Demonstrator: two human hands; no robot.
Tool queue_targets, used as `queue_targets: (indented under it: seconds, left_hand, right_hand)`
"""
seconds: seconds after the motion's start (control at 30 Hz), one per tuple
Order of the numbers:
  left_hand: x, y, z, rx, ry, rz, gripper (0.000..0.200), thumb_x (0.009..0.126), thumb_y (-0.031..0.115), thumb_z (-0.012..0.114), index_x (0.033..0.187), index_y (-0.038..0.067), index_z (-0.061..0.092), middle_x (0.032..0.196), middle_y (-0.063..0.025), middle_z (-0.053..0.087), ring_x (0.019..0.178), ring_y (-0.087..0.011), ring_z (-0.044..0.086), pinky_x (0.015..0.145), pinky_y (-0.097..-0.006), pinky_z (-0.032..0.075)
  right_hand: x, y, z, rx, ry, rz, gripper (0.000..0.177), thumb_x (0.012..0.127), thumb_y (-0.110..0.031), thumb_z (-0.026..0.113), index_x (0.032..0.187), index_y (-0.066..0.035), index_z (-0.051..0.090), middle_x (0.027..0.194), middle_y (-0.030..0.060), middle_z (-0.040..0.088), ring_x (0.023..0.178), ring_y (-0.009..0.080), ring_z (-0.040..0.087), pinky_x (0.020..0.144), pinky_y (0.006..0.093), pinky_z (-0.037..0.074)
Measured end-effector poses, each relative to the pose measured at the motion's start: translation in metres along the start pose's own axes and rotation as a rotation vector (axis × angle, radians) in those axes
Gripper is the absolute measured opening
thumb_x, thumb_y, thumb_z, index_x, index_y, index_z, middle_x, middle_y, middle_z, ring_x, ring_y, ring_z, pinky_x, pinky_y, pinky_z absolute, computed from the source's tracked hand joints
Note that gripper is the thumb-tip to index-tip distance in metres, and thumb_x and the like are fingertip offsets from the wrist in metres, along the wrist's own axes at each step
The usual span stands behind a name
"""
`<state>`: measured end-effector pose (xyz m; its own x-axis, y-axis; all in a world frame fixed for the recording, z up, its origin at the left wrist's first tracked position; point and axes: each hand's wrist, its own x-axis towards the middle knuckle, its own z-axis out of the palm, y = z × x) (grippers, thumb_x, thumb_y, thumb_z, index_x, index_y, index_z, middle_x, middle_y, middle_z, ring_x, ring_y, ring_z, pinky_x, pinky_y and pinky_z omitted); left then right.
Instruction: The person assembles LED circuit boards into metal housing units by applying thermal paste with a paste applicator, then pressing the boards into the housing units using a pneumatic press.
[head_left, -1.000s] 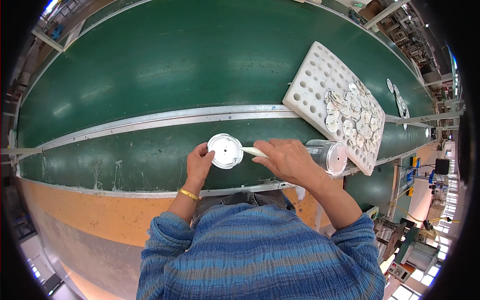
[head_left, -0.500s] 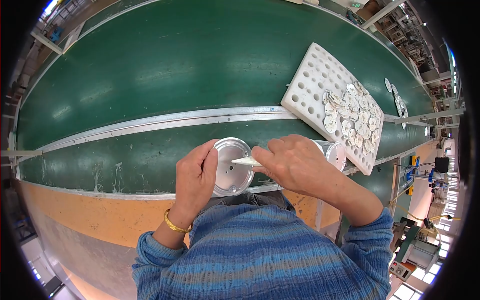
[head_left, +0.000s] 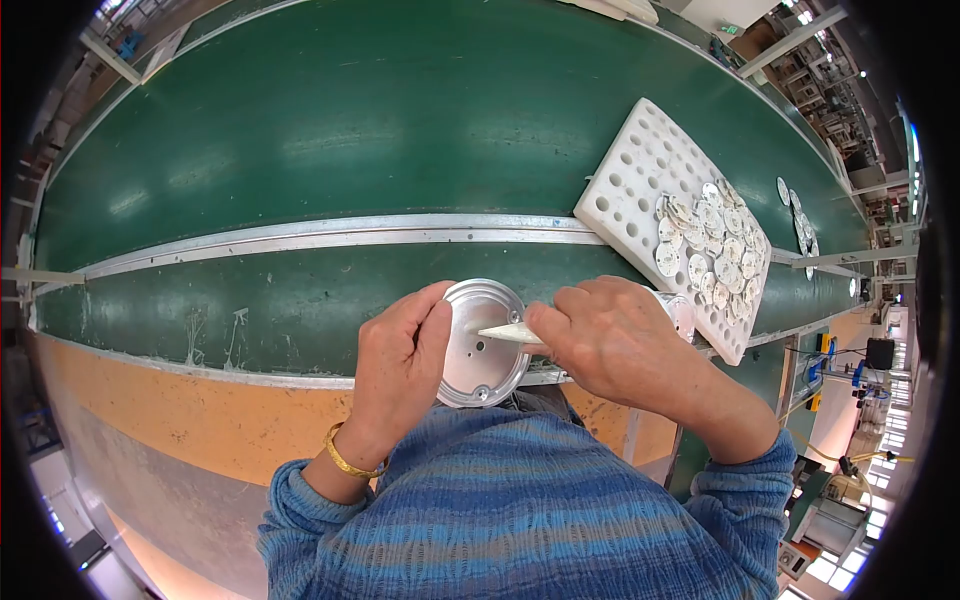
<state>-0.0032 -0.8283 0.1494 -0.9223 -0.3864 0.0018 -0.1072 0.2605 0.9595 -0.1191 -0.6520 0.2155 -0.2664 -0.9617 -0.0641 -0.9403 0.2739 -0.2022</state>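
My left hand point(head_left: 402, 350) grips the rim of a round, shallow silver metal housing point(head_left: 466, 375) from its left side. The housing's open face is tilted up toward me and shows small holes in its floor. In my right hand point(head_left: 612, 338) is a white pointed nozzle point(head_left: 508, 333), its tip over the middle of the housing floor, close to a small hole. I cannot make out whether the tip touches the metal. Whatever body the nozzle belongs to is hidden inside my fingers. Partly behind my right hand lies a second silver metal housing point(head_left: 683, 316).
A white foam board point(head_left: 638, 172) with rows of holes carries a pile of round white discs point(head_left: 728, 240). More discs point(head_left: 797, 215) lie farther right on the green bench point(head_left: 400, 130). A metal rail point(head_left: 350, 235) runs lengthwise across the bench. Cables and equipment stand at far right.
Both hands, the housing and the nozzle appear slightly farther right in view. The view itself has shifted a little. My grips look the same, with the nozzle still over the housing.
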Motion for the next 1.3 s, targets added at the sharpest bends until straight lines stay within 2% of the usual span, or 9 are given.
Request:
queue_targets:
  seconds: [0.73, 0.83, 1.3]
  left_hand:
    - [0.0, 0.008, -0.001, -0.022, -0.028, -0.009, 0.023, 0.092, 0.011, 0.052, 0.105, -0.004, 0.063, 0.084, -0.0167, 0.066, 0.071, -0.0224, 0.064, 0.064, -0.0308, 0.048]
    - [0.001, 0.009, -0.003, -0.028, -0.065, -0.058, 0.026, 0.093, 0.014, 0.051, 0.109, -0.004, 0.063, 0.085, -0.0093, 0.068, 0.075, -0.0099, 0.059, 0.065, -0.0248, 0.046]
    - [-0.001, 0.011, -0.001, -0.024, -0.065, -0.019, 0.027, 0.093, 0.014, 0.052, 0.109, -0.005, 0.063, 0.085, -0.0097, 0.068, 0.075, -0.0102, 0.059, 0.066, -0.0251, 0.047]
  right_hand:
    - [0.001, 0.0, -0.004, 0.003, 0.041, -0.029, 0.008, 0.068, -0.007, 0.061, 0.072, -0.004, 0.056, 0.06, 0.0108, 0.054, 0.059, 0.0267, 0.06, 0.054, 0.0377, 0.047]
    - [0.001, 0.0, -0.004, 0.009, 0.043, -0.033, 0.008, 0.068, -0.008, 0.061, 0.072, -0.004, 0.056, 0.06, 0.0105, 0.054, 0.059, 0.0265, 0.06, 0.053, 0.0377, 0.047]
    - [0.001, -0.001, -0.007, 0.02, 0.044, -0.049, 0.007, 0.068, -0.009, 0.06, 0.069, -0.004, 0.055, 0.059, 0.0105, 0.053, 0.059, 0.0271, 0.061, 0.054, 0.0385, 0.047]
